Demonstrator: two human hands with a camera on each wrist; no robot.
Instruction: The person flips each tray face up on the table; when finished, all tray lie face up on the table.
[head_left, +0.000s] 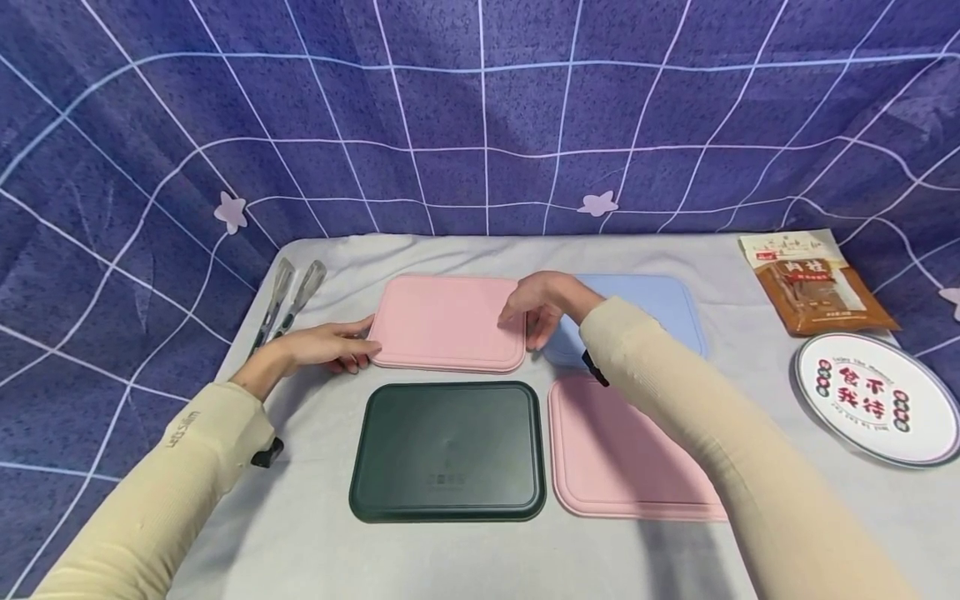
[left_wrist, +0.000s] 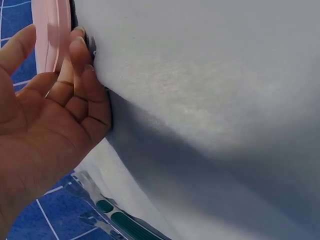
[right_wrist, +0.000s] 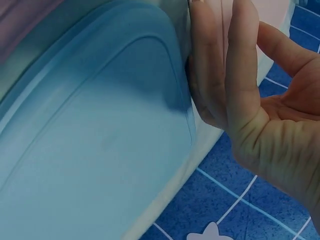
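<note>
A pink cutting board (head_left: 450, 321) with rounded corners lies between my two hands in the head view. At its left end is my left hand (head_left: 322, 346), its fingers curled against the edge. In the left wrist view the thumb stands apart from the other fingers beside the pink rim (left_wrist: 54, 40). My right hand (head_left: 543, 304) holds the opposite end, some fingertips over the top and others at the side. A blue cutting board (head_left: 645, 304) sits just right of it, partly hidden by my sleeve.
Nearer me lie a dark green board (head_left: 448, 454) and another pink board (head_left: 630, 458), partly behind my right forearm. Tongs (head_left: 288, 296) rest at the far left. A brown food packet (head_left: 817, 287) and a round printed plate (head_left: 877, 400) occupy the right side.
</note>
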